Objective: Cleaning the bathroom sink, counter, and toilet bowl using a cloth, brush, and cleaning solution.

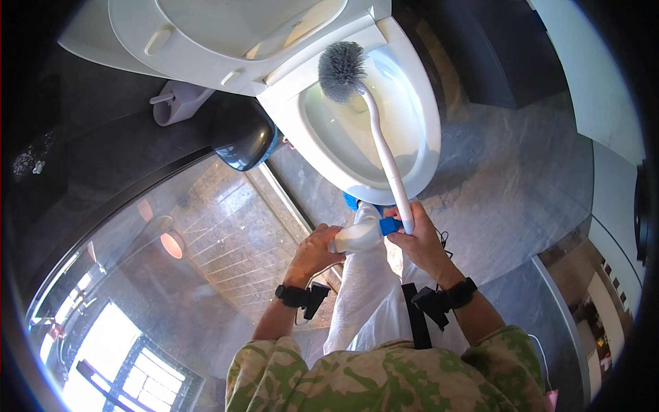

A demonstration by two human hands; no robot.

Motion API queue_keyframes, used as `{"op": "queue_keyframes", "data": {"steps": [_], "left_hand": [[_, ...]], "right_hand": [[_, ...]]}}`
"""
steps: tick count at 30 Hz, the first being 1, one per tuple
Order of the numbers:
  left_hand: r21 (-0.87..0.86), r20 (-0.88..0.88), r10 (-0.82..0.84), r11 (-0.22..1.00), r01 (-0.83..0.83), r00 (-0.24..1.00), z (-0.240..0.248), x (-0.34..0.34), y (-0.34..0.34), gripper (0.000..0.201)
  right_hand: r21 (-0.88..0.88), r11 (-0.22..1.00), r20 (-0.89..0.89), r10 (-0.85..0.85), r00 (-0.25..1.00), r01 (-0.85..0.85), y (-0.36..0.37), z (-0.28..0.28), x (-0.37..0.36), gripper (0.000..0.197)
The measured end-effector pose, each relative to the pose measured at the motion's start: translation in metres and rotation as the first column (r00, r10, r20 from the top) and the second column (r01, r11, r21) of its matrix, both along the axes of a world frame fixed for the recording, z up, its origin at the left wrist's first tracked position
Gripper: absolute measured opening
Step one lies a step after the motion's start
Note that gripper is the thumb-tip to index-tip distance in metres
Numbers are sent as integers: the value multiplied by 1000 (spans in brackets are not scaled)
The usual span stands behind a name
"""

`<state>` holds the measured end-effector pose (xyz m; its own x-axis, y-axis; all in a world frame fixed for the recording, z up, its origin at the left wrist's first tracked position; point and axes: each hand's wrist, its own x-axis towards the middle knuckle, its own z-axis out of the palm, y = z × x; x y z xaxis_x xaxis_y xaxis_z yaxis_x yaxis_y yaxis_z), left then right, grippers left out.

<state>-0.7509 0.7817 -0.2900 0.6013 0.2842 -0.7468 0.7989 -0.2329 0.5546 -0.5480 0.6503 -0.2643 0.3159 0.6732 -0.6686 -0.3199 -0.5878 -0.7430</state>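
Note:
My left hand (pixel 310 255) is closed around the base of a whitish bottle (pixel 358 237), which lies nearly level in front of my legs. The bottle's blue cap (pixel 389 226) points to the right. My right hand (pixel 424 242) grips the lower end of a white-handled toilet brush (pixel 386 159), and its fingers also reach the blue cap. Whether the cap is loose cannot be made out. The brush leans up and away from me, its round grey bristle head (pixel 341 72) above the open toilet bowl (pixel 427 137). Both fingertips are partly hidden.
The toilet's raised lid and seat (pixel 178 55) are at the back left. Beside the bowl stands a dark, shiny bin (pixel 246 134), with a pale brush holder (pixel 182 103) behind it. A glass partition (pixel 206 254) runs along the left. A dark cabinet (pixel 498 55) is at the right.

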Motion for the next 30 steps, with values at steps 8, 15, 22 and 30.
{"op": "queue_keyframes", "data": {"steps": [8, 15, 22, 30], "left_hand": [[115, 87, 45, 992, -55, 995, 6, 7, 4, 48], [174, 17, 40, 984, -42, 999, 8, 10, 5, 48], [-8, 24, 146, 989, -146, 989, -8, -11, 0, 51], [192, 125, 69, 977, -93, 990, 6, 14, 3, 49]], "right_hand": [[-56, 993, 35, -102, 994, 104, 9, 0, -9, 26], [-227, 960, -185, -209, 960, 165, 10, -4, -9, 22], [-72, 987, -169, -151, 974, 140, 9, -5, -5, 24], [-173, 962, -212, -245, 946, 210, 18, 0, -1, 22]]}}
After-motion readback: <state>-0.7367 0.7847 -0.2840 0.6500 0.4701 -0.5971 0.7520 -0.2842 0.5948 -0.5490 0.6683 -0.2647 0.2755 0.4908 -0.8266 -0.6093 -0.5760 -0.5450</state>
